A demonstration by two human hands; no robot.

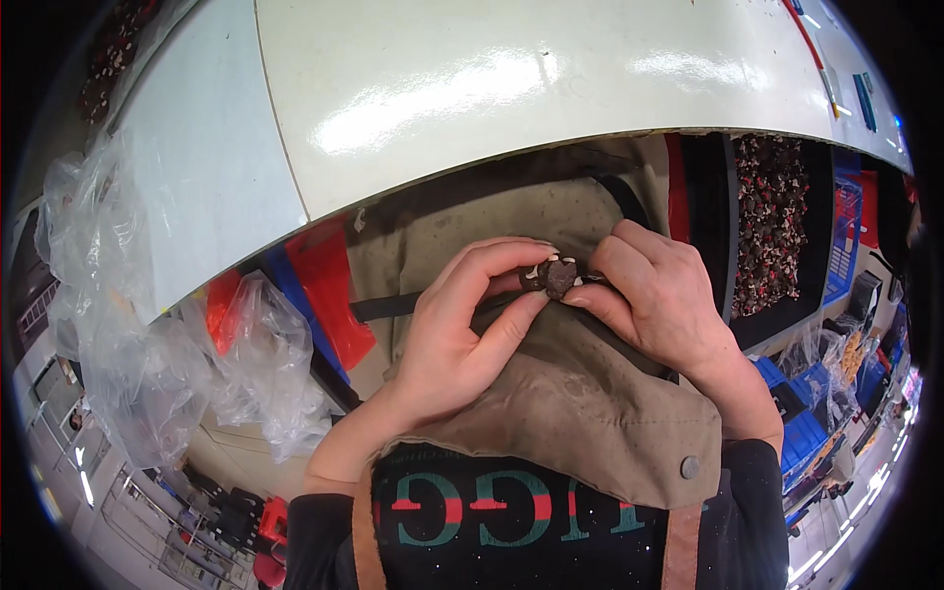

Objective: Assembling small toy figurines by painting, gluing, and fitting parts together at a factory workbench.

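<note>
Over my lap, in front of the olive-brown apron (pixel 551 383), my two hands meet around small dark brown pieces with whitish bits. My left hand (pixel 462 320) pinches one dark brown piece (pixel 560 278) between thumb and fingers, its rounded face showing. Close against it, my right hand (pixel 654 290) is closed, thumb against curled forefinger. A dark bit shows between those fingertips, too covered to tell whether it belongs to the same piece. To the right stands a black bin (pixel 730 216) holding a heap of similar small dark, red and whitish pieces (pixel 770 226).
A glossy white table (pixel 551 79) curves across just beyond my hands. Clear plastic bags (pixel 128 295) hang at its left end, near a red sheet (pixel 332 290). Blue crates (pixel 844 236) stand at right. A tool with a blue handle (pixel 864 101) lies on the far right tabletop.
</note>
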